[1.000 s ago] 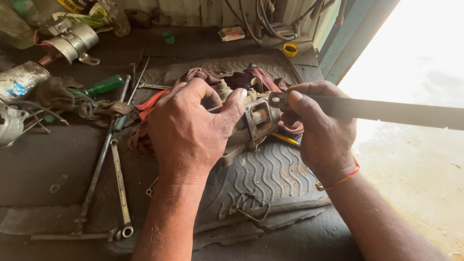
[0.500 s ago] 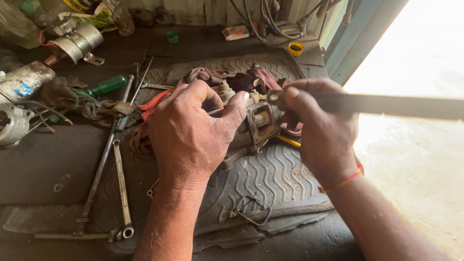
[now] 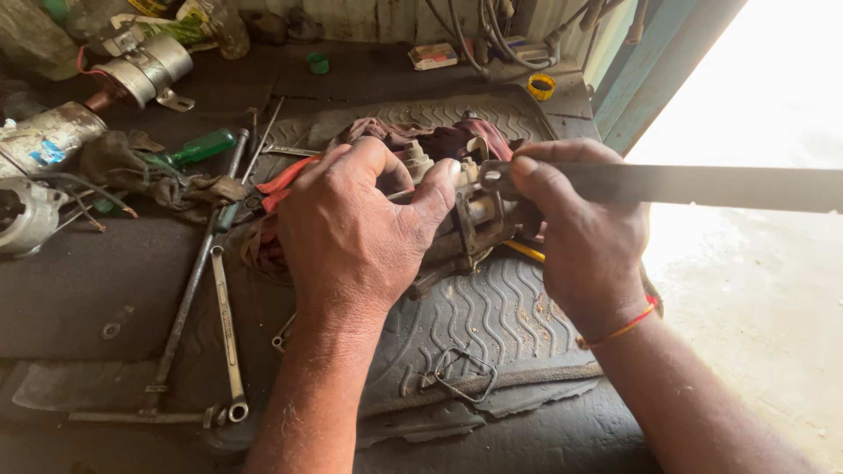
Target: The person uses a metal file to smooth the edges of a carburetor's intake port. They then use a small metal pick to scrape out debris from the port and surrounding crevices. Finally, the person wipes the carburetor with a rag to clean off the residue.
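Near the far edge of the ribbed black rubber mat (image 3: 492, 316), the left hand (image 3: 356, 233) clasps a grimy, rust-brown metal caliper-like casting (image 3: 474, 230), while the right hand (image 3: 584, 237) grips a long flat dark metal bar (image 3: 702, 186).

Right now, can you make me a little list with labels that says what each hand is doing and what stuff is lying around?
Left hand: grips a rusty metal part
Right hand: holds a long flat metal bar with its end at the part
Underneath: ribbed rubber mat
Left of the hands: two long spanners, green-handled screwdriver
Behind the part: reddish rag
Far back: small yellow cap
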